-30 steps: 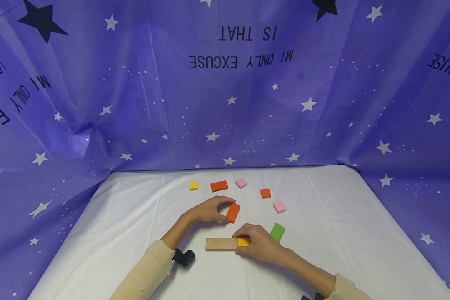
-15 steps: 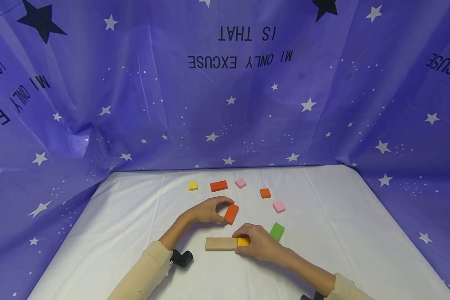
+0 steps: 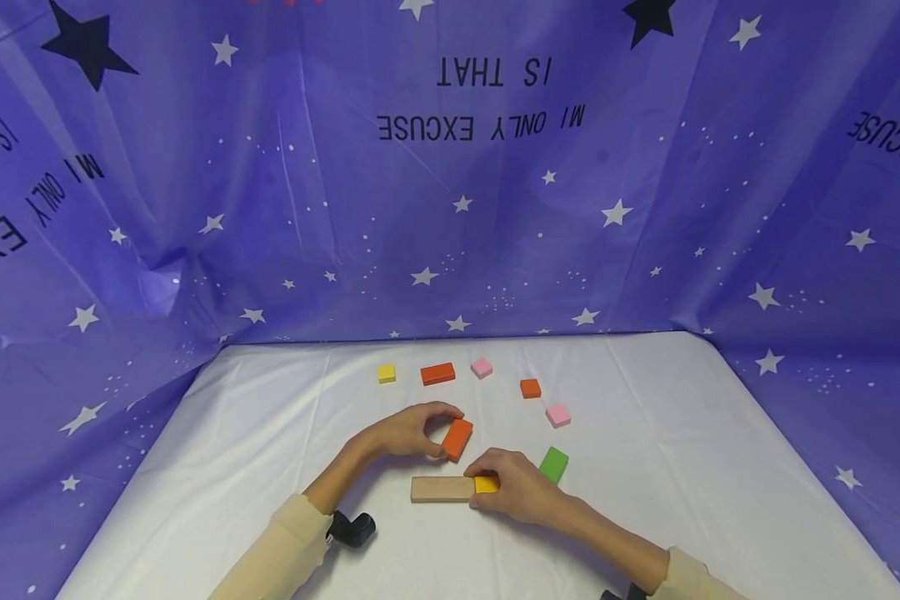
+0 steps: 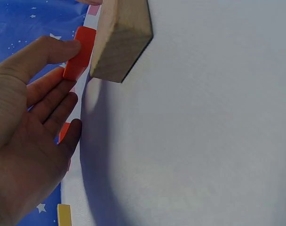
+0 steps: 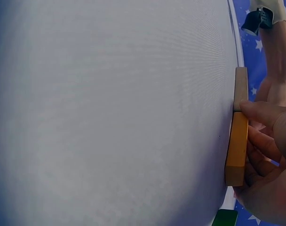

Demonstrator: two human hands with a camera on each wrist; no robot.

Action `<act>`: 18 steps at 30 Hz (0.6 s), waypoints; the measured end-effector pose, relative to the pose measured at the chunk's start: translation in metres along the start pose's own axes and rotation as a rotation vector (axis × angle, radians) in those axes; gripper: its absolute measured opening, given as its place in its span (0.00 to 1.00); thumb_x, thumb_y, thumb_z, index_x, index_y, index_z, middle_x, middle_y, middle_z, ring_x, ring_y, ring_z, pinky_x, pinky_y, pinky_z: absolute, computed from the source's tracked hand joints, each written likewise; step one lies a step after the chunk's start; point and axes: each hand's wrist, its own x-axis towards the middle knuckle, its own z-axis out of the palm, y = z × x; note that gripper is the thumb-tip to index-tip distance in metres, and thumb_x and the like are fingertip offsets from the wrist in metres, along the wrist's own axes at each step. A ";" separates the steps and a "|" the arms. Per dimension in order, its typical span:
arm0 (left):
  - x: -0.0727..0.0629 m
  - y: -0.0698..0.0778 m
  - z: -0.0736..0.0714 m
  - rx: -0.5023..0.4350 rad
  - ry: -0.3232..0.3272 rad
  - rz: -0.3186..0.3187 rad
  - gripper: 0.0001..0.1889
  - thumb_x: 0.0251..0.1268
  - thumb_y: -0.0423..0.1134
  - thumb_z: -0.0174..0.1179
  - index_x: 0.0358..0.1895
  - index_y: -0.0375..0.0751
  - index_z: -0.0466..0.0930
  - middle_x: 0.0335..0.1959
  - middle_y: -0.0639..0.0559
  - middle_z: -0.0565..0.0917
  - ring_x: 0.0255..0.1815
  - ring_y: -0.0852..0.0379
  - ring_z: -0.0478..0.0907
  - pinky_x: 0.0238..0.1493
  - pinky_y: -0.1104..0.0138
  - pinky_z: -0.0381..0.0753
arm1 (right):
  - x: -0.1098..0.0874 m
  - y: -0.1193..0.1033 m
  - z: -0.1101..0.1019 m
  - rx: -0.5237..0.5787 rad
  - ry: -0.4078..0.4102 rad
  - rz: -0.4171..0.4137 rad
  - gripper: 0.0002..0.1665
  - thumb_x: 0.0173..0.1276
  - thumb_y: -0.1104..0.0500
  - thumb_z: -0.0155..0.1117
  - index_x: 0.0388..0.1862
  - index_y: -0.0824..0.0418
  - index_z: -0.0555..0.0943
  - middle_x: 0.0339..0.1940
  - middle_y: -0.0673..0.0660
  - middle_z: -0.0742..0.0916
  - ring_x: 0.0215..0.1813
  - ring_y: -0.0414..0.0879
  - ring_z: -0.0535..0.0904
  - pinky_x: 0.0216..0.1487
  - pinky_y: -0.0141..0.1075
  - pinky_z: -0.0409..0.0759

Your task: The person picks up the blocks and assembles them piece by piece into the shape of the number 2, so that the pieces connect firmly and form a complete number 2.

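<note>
Just beyond the pale, grained wooden plank, a smooth orange-red rectangular block was pinched by the left hand; against the plank's right end, a yellow-orange oblong block was gripped by the right hand!

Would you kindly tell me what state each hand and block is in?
Left hand: pinching orange block
Orange block: held
Right hand: gripping amber block
Amber block: held, end to end with plank
Plank: flat, against amber block
Green block: flat, unheld
Yellow block: flat, unheld
Red block: flat, unheld
Small red block: flat, unheld
Two pink blocks: flat, unheld
</note>
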 end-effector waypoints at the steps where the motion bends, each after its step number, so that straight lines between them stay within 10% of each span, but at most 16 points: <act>1: -0.001 0.000 0.000 0.000 -0.002 -0.002 0.32 0.52 0.34 0.72 0.64 0.46 0.76 0.66 0.50 0.75 0.70 0.49 0.66 0.72 0.51 0.59 | 0.000 0.000 0.000 -0.001 0.000 -0.001 0.16 0.57 0.59 0.78 0.44 0.59 0.87 0.39 0.45 0.85 0.38 0.35 0.75 0.42 0.31 0.75; 18: -0.020 0.000 0.004 -0.007 -0.015 0.016 0.32 0.52 0.35 0.73 0.64 0.45 0.76 0.63 0.52 0.77 0.67 0.52 0.69 0.70 0.52 0.61 | 0.000 -0.001 0.000 -0.015 -0.003 -0.002 0.15 0.57 0.60 0.78 0.44 0.58 0.87 0.39 0.45 0.85 0.39 0.35 0.76 0.43 0.31 0.76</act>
